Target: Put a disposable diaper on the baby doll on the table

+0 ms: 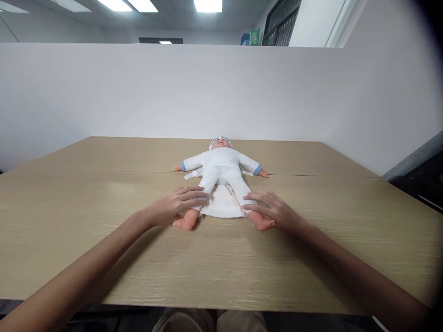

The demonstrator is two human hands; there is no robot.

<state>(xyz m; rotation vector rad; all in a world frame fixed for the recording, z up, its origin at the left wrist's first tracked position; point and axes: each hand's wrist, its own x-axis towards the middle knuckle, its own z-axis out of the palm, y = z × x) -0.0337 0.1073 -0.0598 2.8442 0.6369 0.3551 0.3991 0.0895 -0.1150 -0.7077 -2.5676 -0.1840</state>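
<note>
A baby doll (pixel 221 168) in a white suit and white cap lies on its back on the wooden table (pixel 104 221), arms spread, feet toward me. A white diaper (pixel 223 205) lies spread under its hips and between its legs. My left hand (pixel 180 205) rests on the doll's lower leg on the left, thumb near the bare foot (pixel 183 223). My right hand (pixel 273 210) rests on the other lower leg, just above the bare foot (pixel 263 224). Whether either hand clasps the leg or only lies on it is unclear.
A white partition wall (pixel 138 92) stands along the table's far edge and continues on the right. A seam runs across the tabletop under the doll's arms. My knees (pixel 207 321) show below the near edge. A dark gap lies at the far right.
</note>
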